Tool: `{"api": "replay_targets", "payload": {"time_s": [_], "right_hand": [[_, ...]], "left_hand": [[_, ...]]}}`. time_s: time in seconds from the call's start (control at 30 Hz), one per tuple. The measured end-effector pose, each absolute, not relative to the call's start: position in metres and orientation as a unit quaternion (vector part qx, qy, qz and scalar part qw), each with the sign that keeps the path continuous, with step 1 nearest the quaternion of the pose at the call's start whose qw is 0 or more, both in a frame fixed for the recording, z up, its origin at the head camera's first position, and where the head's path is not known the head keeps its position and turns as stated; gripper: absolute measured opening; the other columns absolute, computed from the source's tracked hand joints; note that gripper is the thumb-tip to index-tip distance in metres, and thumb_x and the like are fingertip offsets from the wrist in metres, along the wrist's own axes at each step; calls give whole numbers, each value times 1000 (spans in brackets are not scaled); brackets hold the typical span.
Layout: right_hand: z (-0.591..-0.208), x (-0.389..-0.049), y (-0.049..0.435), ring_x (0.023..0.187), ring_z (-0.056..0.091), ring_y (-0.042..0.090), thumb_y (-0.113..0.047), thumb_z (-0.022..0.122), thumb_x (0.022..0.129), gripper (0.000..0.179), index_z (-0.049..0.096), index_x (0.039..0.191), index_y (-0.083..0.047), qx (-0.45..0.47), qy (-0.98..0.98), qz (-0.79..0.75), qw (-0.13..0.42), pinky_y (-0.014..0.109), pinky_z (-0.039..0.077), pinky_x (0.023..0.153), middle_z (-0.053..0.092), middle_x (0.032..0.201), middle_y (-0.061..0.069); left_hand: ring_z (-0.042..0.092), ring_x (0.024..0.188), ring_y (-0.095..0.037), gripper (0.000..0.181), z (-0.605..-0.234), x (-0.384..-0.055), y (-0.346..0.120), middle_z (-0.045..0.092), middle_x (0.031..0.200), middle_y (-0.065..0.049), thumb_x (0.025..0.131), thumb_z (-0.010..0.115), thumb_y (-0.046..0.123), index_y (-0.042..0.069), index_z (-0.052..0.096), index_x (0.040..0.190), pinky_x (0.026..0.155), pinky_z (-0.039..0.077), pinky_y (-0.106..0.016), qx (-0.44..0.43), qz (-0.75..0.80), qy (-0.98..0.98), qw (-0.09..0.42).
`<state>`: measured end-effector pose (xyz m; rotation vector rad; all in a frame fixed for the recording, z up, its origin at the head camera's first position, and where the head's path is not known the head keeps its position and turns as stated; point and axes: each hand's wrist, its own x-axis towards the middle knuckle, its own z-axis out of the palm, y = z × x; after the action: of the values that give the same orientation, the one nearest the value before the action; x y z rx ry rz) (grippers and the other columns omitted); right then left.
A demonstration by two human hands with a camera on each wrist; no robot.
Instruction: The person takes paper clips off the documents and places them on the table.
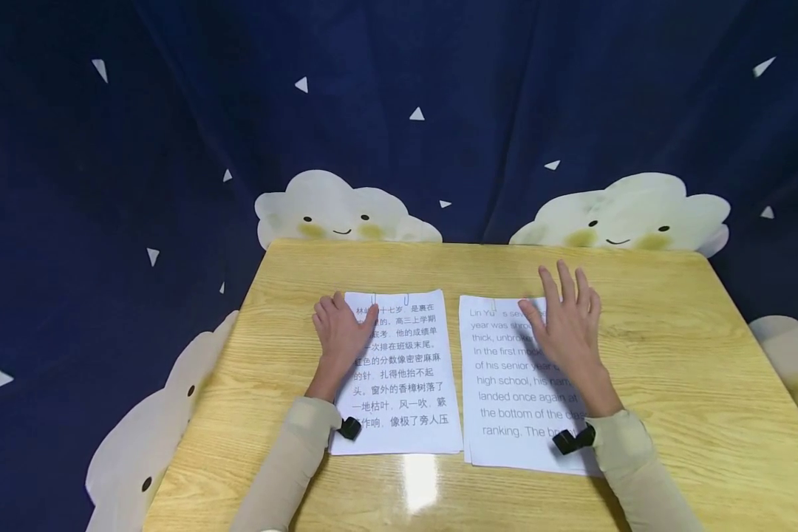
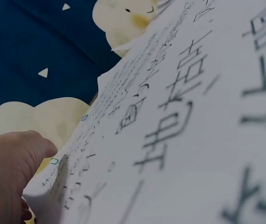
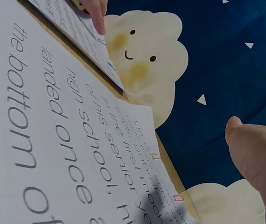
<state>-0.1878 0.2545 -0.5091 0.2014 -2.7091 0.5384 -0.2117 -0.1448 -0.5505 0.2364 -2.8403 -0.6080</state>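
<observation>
A clipped stack of sheets with printed Chinese text (image 1: 399, 437) lies on the left, its top edge holding two bluish paper clips (image 1: 406, 299). My left hand (image 1: 342, 332) is at its upper left corner, thumb over the page beside one clip, the other fingers bent past the left edge. To the right lies a second stack with printed English text (image 1: 505, 449); a yellow clip (image 3: 156, 156) and a pink clip (image 3: 178, 198) show on its top edge. Over its upper right part my right hand (image 1: 568, 332) is spread, fingers extended and holding nothing.
Both stacks lie on a light wooden table (image 1: 691, 384), a narrow strip of wood between them. Behind the far edge hangs a dark blue curtain (image 1: 372, 125) with white triangles and smiling clouds. Dark wrist cameras (image 1: 574, 440) sit over the lower parts of the pages.
</observation>
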Motion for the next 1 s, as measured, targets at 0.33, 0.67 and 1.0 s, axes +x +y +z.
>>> {"api": "replay_targets", "payload": {"time_s": [0.33, 0.67, 1.0], "right_hand": [[-515, -183, 254, 157, 8, 48, -54, 50, 107, 69, 38, 158, -8, 72, -957, 206, 192, 72, 16, 117, 20, 170, 21], [-526, -178, 251, 126, 53, 52, -28, 67, 102, 39, 66, 123, 5, 86, -943, 220, 235, 67, 43, 99, 59, 137, 29], [-535, -175, 240, 96, 71, 42, -9, 64, 102, 14, 73, 106, 1, 119, -928, 246, 253, 59, 57, 81, 75, 105, 20]], "left_hand": [[39, 100, -34, 62, -560, -213, -149, 45, 106, -18, 92, 75, 46, -9, 59, 117, 89, 37, -47, 76, -266, -951, 137], [58, 83, -24, 17, -562, -212, -158, 62, 90, -13, 100, 71, 11, 3, 55, 103, 72, 48, -29, -11, -499, -851, 165], [69, 77, -26, 26, -551, -204, -162, 75, 95, -19, 103, 69, 14, -3, 70, 122, 75, 55, -18, -56, -581, -795, 165]]}}
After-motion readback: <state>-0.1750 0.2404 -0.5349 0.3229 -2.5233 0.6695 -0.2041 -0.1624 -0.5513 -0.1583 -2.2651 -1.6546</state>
